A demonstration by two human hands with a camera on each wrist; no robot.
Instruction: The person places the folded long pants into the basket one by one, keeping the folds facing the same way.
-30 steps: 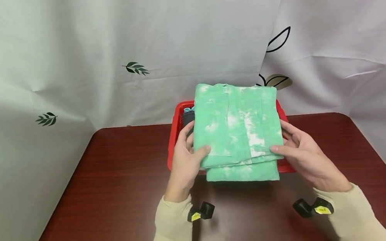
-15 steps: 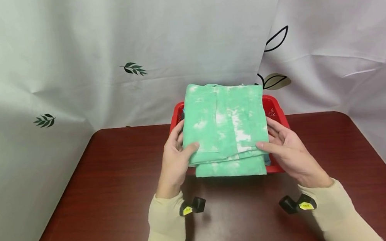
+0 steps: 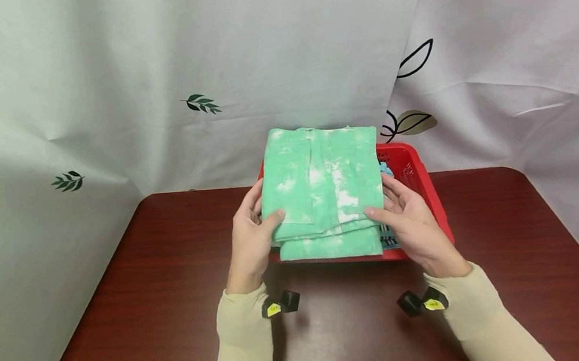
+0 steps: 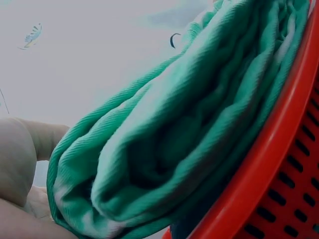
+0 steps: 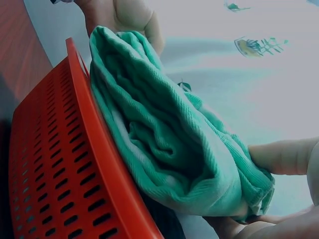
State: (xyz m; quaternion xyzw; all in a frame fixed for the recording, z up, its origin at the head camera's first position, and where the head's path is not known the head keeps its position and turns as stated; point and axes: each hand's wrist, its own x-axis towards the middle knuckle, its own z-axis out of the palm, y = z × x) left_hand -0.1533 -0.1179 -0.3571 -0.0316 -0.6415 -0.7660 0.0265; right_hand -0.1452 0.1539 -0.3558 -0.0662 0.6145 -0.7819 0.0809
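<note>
A folded green-and-white mottled garment (image 3: 321,183) of ribbed fabric lies over the red basket (image 3: 430,202), held between both hands. My left hand (image 3: 250,236) grips its left side, thumb on top and fingers at the edge and underneath. My right hand (image 3: 414,226) pinches the right side the same way. In the left wrist view, the rolled layers of the garment (image 4: 174,124) show just above the basket's rim (image 4: 259,184). From the right wrist, the folded side of the garment (image 5: 159,129) appears close to the slotted basket wall (image 5: 60,164). Whether it touches the cloth below is hidden.
Blue and striped cloth (image 3: 389,236) shows inside the basket at the garment's right edge. The basket stands on a dark red-brown table (image 3: 173,273) near its back edge. A pale curtain (image 3: 278,59) with leaf prints hangs behind.
Both hands have carried the folded garment to the left and slightly back over the basket. More of the basket's right side and the cloth inside it now shows. The grip looks unchanged.
</note>
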